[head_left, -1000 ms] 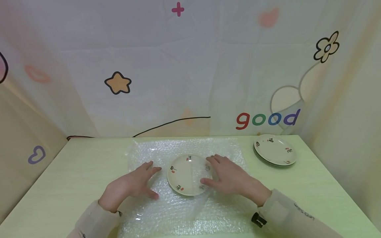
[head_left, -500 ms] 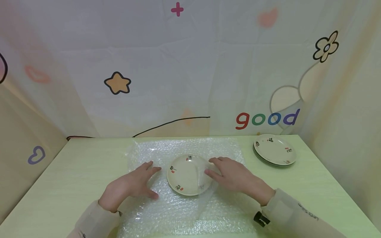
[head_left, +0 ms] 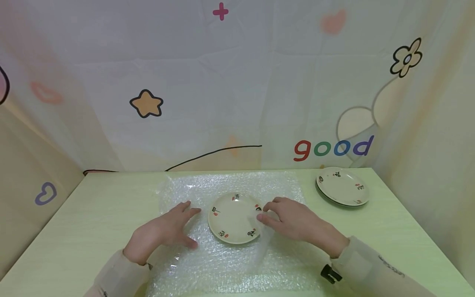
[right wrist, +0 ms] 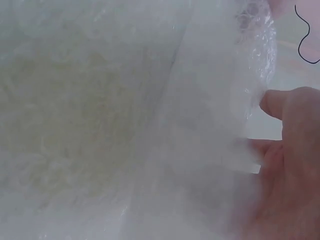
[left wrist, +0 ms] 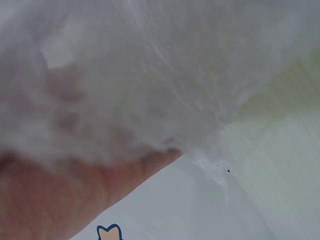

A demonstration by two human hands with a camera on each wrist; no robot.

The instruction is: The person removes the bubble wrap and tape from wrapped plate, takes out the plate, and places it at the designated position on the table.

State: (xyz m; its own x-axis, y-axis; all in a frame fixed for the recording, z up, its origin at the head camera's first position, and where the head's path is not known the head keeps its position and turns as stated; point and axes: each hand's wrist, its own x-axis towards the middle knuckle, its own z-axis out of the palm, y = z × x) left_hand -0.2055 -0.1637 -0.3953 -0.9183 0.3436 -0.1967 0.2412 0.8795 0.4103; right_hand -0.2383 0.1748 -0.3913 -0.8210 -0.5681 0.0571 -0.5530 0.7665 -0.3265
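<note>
In the head view, a round white plate (head_left: pixel 234 218) with small dark and red motifs lies face up on a large bubble wrap sheet (head_left: pixel 208 272). A translucent flap of the wrap stands at the plate's right edge. There my right hand (head_left: pixel 293 220) holds the flap, its thumb and fingers bent towards each other; film blurs several fingers in the right wrist view. My left hand (head_left: pixel 163 233), fingers and thumb spread, is over the wrap left of the plate, apart from it. Hazy film lies in front of its fingers in the left wrist view.
A small stack of similar plates (head_left: pixel 343 187) sits at the table's back right corner. The pale green table (head_left: pixel 100 206) ends at a patterned curtain (head_left: pixel 208 82) behind and at both sides.
My right hand has moved a little to the right, and the flap's edge has drawn off the plate's right half, baring it. The left hand has stayed in place.
</note>
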